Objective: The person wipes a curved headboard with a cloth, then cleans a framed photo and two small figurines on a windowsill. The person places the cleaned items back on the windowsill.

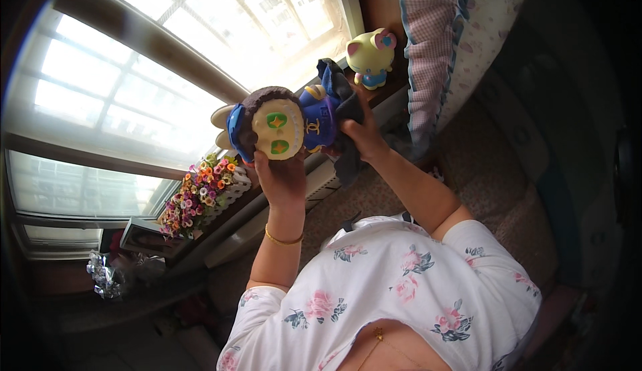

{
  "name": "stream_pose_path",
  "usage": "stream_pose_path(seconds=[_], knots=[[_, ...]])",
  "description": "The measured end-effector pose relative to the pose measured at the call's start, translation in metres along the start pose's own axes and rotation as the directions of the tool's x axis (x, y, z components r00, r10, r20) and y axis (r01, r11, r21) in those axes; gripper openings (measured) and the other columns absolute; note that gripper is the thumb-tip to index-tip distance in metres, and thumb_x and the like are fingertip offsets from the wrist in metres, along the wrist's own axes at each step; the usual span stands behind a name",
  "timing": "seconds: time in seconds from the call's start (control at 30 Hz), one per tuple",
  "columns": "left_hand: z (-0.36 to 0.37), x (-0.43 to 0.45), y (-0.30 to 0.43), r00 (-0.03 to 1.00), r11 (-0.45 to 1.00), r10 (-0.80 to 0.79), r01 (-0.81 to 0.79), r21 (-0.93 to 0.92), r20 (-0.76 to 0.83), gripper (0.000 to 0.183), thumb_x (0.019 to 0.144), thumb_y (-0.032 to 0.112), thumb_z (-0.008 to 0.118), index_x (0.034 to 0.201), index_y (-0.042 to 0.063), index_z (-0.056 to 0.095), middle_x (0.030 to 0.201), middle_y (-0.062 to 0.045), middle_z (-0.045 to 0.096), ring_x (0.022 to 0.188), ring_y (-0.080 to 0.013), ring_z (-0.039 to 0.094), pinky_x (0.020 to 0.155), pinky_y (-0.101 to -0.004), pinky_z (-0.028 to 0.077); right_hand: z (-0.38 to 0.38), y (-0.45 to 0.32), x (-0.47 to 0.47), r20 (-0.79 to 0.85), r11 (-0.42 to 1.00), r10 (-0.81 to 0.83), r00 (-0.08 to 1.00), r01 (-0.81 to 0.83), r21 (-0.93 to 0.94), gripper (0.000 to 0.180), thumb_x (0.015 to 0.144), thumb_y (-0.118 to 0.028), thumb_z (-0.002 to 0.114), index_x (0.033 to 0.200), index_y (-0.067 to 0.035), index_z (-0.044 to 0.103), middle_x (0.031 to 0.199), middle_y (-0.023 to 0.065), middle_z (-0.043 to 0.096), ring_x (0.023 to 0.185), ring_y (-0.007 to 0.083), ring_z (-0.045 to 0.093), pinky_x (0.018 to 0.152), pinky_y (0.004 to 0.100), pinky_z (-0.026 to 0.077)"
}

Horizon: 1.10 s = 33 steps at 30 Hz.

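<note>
A vinyl toy figure [273, 125] lies sideways in the air before me, with a blue cap, long ears, green eyes and a blue outfit. My left hand [281, 178] supports it beneath the head, the thumb at the cap's edge. At its lower end, my right hand [368, 133] grips a dark cloth [346, 98] bunched against the figure. The cloth covers the figure's legs, and part of it dangles below. Some fingers of both hands are hidden behind the figure and cloth.
A yellow cat figurine [371, 57] stands on the windowsill beside a gingham curtain [434, 45]. Artificial flowers [205, 190] in a white picket planter [228, 198], a framed photo [150, 238] and crumpled foil [103, 275] sit farther left. The bright window [150, 70] is behind the figure.
</note>
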<state>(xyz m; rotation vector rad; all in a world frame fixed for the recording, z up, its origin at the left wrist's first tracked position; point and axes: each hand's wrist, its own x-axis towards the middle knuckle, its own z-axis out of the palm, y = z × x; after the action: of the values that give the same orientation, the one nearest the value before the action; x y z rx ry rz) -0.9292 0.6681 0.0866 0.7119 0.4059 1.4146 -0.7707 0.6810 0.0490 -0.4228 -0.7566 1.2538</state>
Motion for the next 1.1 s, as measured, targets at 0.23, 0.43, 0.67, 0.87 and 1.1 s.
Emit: stream_pose_path(seconds=[0.23,0.43,0.67,0.87,1.1], knots=[[-0.019,0.043,0.009,0.972,0.988,0.091,-0.116,0.101,0.218,0.072,0.075,0.035,0.067,0.131,0.007,0.032,0.13,-0.009,0.041,0.122,-0.0267,0.038,0.1,-0.0456,0.032,-0.004,-0.012,0.036,-0.007,0.965,0.087,0.996,-0.086,-0.247,0.043,0.079,-0.021,0.064,0.116,-0.005,0.049,0.106,0.006,0.057,0.093,0.0157,0.056,0.083,0.0275,0.044],[-0.036,0.1,0.041,0.955,0.987,-0.152,0.135,0.084,0.256,0.061,0.081,0.034,0.06,0.129,0.006,0.035,0.128,-0.011,0.043,0.12,-0.0271,0.041,0.099,-0.044,0.034,-0.006,-0.011,0.083,0.09,0.771,-0.052,0.995,0.098,-0.629,0.031,0.085,-0.031,0.057,0.1,-0.003,0.057,0.088,0.0059,0.063,0.08,0.0164,0.06,0.072,0.0255,0.046],[-0.06,0.131,0.047,0.836,0.979,-0.197,0.142,0.143,0.513,0.064,0.079,0.03,0.061,0.129,0.002,0.034,0.127,-0.013,0.045,0.118,-0.0274,0.043,0.099,-0.0416,0.035,-0.045,0.025,0.114,0.462,0.724,0.405,0.789,-0.585,0.365,0.035,0.089,-0.027,0.05,0.116,-0.005,0.047,0.105,0.0117,0.058,0.09,0.0201,0.059,0.081,0.0343,0.049],[-0.058,0.137,0.065,0.862,0.918,-0.29,0.129,0.374,0.416,0.071,0.075,0.034,0.067,0.126,-0.004,0.035,0.122,-0.017,0.047,0.11,-0.0265,0.05,0.09,-0.0368,0.042,-0.042,0.054,0.107,0.457,0.746,0.378,0.805,-0.557,0.365,0.035,0.088,-0.023,0.051,0.118,-0.005,0.045,0.108,0.0134,0.056,0.095,0.0234,0.057,0.084,0.038,0.048],[-0.065,0.079,0.047,0.957,0.494,0.244,-0.261,0.829,0.155,0.077,0.07,0.051,0.068,0.124,0.004,0.041,0.12,-0.009,0.048,0.109,-0.0197,0.046,0.083,-0.0306,0.041,-0.028,0.091,0.098,0.13,0.959,0.075,0.989,-0.108,0.263,0.041,0.085,-0.015,0.056,0.123,-0.005,0.043,0.112,0.0144,0.054,0.101,0.0263,0.055,0.088,0.0409,0.046]])
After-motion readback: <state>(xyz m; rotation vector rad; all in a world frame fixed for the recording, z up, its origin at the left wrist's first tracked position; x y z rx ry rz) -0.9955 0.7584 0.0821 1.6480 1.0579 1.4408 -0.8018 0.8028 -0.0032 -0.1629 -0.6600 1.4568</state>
